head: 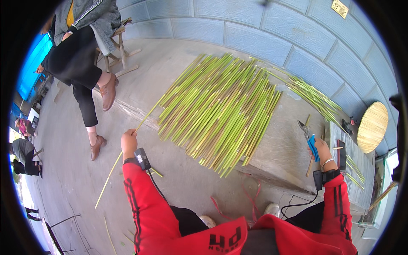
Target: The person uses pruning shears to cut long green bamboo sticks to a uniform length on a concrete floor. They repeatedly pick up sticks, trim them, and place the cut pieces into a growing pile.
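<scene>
My left hand (129, 142) is closed on a long thin green stalk (110, 178), whose upper part runs toward the left edge of a wide bed of stalks. That bed of green and brownish cut stalks (220, 111) lies side by side on the raised concrete ledge, its near ends reaching over the ledge's edge. Over the ledge to the right of the bed, my right hand (320, 149) grips pruning shears (308, 137) by their blue handles, with the metal blades pointing up and left. Whether the blades are apart is hard to tell. A few thin stalk pieces (309, 165) lie beneath that hand.
A looser pile of green stalks (314, 95) lies along the blue block wall (242, 35). At right are a grey slatted surface (347, 159) and a round woven disc (373, 127). Red ribbon (251, 200) lies near my feet. A person (83, 57) sits at upper left; others are farther off.
</scene>
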`<state>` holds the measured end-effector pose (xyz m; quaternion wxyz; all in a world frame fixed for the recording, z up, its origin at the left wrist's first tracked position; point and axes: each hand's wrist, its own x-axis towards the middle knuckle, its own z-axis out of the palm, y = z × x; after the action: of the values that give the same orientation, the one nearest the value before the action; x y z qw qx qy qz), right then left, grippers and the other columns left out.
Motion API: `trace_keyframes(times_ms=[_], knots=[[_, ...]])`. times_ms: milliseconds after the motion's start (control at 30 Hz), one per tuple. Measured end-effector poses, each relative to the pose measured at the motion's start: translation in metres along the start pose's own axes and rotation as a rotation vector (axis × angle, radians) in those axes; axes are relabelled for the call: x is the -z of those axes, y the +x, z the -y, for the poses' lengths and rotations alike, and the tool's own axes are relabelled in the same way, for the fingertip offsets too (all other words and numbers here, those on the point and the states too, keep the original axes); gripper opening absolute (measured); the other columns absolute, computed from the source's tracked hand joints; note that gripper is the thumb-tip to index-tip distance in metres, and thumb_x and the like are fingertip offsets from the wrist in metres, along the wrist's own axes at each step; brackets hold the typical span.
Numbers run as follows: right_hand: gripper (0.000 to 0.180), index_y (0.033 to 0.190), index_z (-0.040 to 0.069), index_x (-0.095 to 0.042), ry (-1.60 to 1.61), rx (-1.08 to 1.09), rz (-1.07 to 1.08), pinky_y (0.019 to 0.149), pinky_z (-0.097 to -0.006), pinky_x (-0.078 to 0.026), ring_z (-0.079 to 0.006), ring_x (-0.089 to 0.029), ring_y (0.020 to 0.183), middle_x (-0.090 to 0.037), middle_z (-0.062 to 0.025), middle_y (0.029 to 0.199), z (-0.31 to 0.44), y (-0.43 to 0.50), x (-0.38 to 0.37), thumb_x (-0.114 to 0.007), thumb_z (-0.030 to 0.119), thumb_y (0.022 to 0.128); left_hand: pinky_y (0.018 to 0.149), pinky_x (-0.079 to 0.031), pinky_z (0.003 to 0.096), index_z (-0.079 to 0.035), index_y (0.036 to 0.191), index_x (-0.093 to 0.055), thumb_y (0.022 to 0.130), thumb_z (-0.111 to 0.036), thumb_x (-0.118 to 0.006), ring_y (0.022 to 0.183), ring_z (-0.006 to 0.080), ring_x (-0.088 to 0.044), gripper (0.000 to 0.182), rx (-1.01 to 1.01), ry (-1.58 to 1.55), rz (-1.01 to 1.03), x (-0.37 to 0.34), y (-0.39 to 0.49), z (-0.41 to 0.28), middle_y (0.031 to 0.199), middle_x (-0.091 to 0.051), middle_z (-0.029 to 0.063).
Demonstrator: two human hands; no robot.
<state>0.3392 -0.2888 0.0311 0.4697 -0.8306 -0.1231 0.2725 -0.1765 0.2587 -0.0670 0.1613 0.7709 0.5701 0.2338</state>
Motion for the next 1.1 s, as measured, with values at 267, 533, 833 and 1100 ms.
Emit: trace_keyframes(times_ms=[267, 533, 833, 1100], knots=[[0.023, 0.098, 0.002, -0.059, 0.193, 0.152, 0.186, 0.042, -0.0227, -0.039, -0.0091, -0.054, 0.055, -0.061, -0.0055, 0.077, 0.056, -0.044, -0.031, -0.066, 0.018, 0.084, 0.078, -0.048, 0.0387, -0.009, 0.102, -0.068, 0.082, -0.017, -0.060, 0.088, 0.0315, -0.064, 0.023, -0.038, -0.038, -0.023, 0.022, -0.007, -0.014, 0.092, -0.067, 0.0158], [0.043, 0.124, 0.000, -0.046, 0.462, 0.107, 0.574, 0.087, -0.0368, -0.051, -0.0248, -0.064, 0.099, -0.063, -0.0132, 0.112, 0.062, -0.089, -0.076, -0.060, 0.005, 0.084, 0.077, -0.048, 0.0355, -0.004, 0.102, -0.067, 0.084, -0.013, -0.060, 0.087, 0.0296, -0.064, 0.022, -0.288, -0.164, 0.082, 0.047, -0.057, -0.153, 0.094, -0.067, 0.0156], [0.064, 0.130, 0.004, -0.040, -0.482, 0.299, 0.469, 0.082, -0.0389, -0.045, -0.0323, -0.060, 0.091, -0.061, -0.0181, 0.099, 0.048, -0.084, -0.095, -0.062, 0.020, 0.071, 0.076, -0.048, 0.0376, -0.002, 0.100, -0.065, 0.086, -0.009, -0.058, 0.086, 0.0345, -0.062, 0.018, -0.483, -0.254, 0.365, 0.029, -0.164, -0.253, 0.091, -0.064, 0.0169], [0.059, 0.125, 0.003, -0.045, -0.433, 0.294, 0.514, 0.078, -0.0407, -0.046, -0.0356, -0.060, 0.086, -0.061, -0.0212, 0.093, 0.049, -0.089, -0.089, -0.060, 0.023, 0.072, 0.074, -0.048, 0.0382, -0.002, 0.101, -0.065, 0.085, -0.009, -0.058, 0.084, 0.0342, -0.061, 0.018, -0.567, -0.220, 0.493, 0.019, -0.189, -0.272, 0.089, -0.063, 0.0166]])
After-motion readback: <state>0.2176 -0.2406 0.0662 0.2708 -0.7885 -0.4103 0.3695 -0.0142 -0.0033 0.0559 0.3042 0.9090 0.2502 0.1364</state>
